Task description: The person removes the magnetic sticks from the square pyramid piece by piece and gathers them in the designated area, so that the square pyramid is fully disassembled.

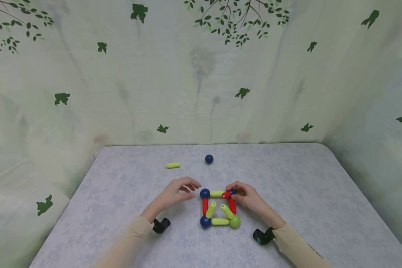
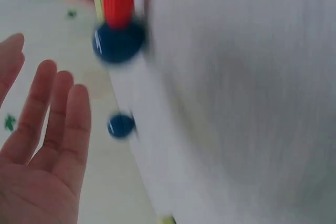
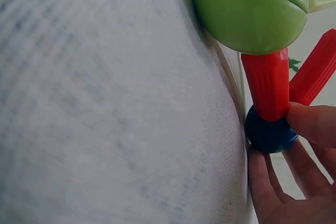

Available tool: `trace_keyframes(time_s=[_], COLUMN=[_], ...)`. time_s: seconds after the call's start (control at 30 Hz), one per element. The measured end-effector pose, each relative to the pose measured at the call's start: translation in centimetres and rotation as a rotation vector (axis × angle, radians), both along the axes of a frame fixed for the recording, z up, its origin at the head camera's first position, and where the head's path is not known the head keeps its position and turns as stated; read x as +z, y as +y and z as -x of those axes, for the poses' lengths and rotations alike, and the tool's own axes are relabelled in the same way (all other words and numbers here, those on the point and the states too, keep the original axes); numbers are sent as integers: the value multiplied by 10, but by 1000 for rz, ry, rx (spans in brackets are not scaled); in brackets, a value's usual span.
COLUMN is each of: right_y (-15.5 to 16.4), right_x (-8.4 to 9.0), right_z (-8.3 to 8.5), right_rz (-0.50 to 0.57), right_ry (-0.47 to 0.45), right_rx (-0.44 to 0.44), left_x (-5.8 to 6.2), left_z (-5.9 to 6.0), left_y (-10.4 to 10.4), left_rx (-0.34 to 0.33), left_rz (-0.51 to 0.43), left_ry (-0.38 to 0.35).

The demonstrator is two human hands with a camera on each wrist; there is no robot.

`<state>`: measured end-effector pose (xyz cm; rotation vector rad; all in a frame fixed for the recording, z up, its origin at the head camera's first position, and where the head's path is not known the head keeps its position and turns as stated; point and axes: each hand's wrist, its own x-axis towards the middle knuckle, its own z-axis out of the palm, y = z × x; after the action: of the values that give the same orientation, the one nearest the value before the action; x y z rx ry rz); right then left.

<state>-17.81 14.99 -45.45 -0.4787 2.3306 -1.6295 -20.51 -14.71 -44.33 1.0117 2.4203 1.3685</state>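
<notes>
Right hand [image 1: 249, 197] pinched a dark-blue plastic ball [image 3: 269, 132] at the far-right corner of the square rod-and-ball frame [image 1: 220, 207], mid-desk on grey textured cloth [image 1: 305, 193]. Left hand [image 1: 174, 193] lay relaxed, fingers straight, holding nothing, just beside the frame.

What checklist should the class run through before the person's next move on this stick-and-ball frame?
1. Right hand has a grip at the far right corner: ok, fingers touch the blue corner ball and a short red stick.
2. Left hand free: ok, open beside the frame, holding nothing.
3. Square base closed: ok, sticks join all four corner balls, including the green ball.
4. Two upright yellow sticks joined at the top: not ok, their ends are free.
5. Spare parts available: ok, a yellow stick and a loose blue ball lie behind.
</notes>
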Motion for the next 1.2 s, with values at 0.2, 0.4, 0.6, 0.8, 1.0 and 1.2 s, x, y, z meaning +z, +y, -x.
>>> trace_keyframes(time_s=[0.2,0.4,0.6,0.8,1.0,1.2], right_y=[0,1,1,2,2,2], right_x=[-1,-2,-2,-1,-1,-2], right_z=[1,1,1,0,0,1], right_rz=[-2,6,13,17,20,18], right_ry=[-3,-1,-7,-4,2,5], right_rx=[-3,2,7,2,5,6], left_x=[-5,-17,-19,-21,-21,-21], left_z=[-42,-58,-65,-65,-64,-61], left_y=[33,48,54,55,54,53], left_rx=[-78,17,65,82,131,166], left_rz=[43,85,102,100,21,-75], left_ry=[-96,80,246,268,147,54])
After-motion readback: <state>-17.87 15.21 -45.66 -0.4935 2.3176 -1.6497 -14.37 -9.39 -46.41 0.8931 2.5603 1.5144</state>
